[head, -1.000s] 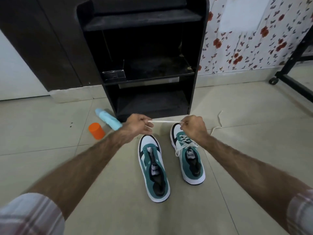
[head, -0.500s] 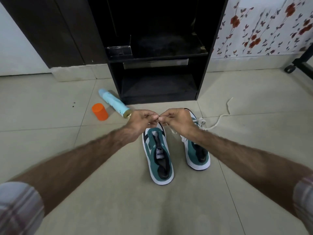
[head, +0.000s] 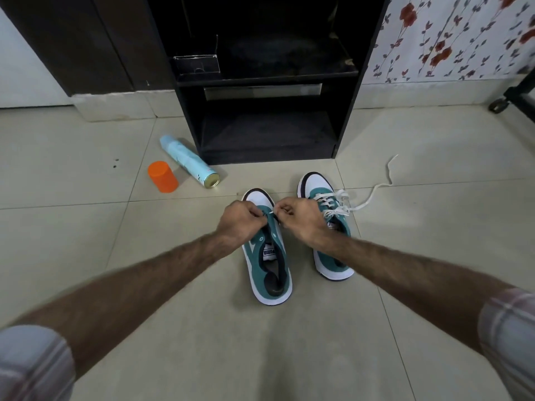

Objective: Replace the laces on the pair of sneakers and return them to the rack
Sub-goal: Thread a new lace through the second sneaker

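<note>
Both hands have shifted from the right sneaker [head: 327, 227] a second ago to the toe end of the left sneaker [head: 267, 256], near the centre of the view. Left hand [head: 241, 219] and right hand [head: 301, 219] are curled, fingertips nearly touching, each pinching a short stretch of white lace [head: 270, 212] over the front eyelets. On the right sneaker, at about 2 o'clock from the left one, sits a loosely threaded lace [head: 335, 202] whose free end trails across the tiled floor [head: 434, 212] toward 2 o'clock. A black rack [head: 269, 82] stands at 12 o'clock, its shelves without shoes. At 10 o'clock lie a pale blue spray can [head: 188, 160] and an orange cap [head: 162, 177].
</note>
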